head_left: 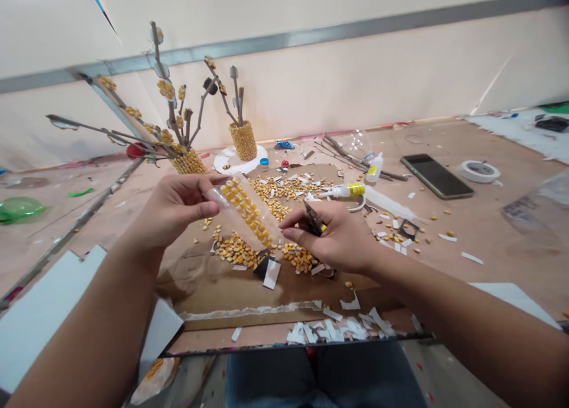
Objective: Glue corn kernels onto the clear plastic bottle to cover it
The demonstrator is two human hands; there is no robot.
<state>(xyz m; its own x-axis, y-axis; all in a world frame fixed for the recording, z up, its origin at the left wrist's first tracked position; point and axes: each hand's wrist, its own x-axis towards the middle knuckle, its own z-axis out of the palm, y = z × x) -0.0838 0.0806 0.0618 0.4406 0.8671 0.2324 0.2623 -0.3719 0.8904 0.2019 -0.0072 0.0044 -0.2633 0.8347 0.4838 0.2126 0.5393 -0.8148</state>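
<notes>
a brown cardboard sheet (pixel 213 292) lies flat; left of its far end stands a kernel-covered twig vase (pixel 189 162); above the sheet, the left hand (pixel 182 209) pinches a clear, corn-lined plastic strip (pixel 249 211); the right hand (pixel 340 233), at the strip's edge, grips a dark pointed tool (pixel 313 221); loose corn kernels (pixel 237 251) lie on the sheet.

Two hands (pixel 180 206) (pixel 335 233), two white bottles (pixel 375 167) (pixel 344 191), one phone (pixel 437 175)
</notes>
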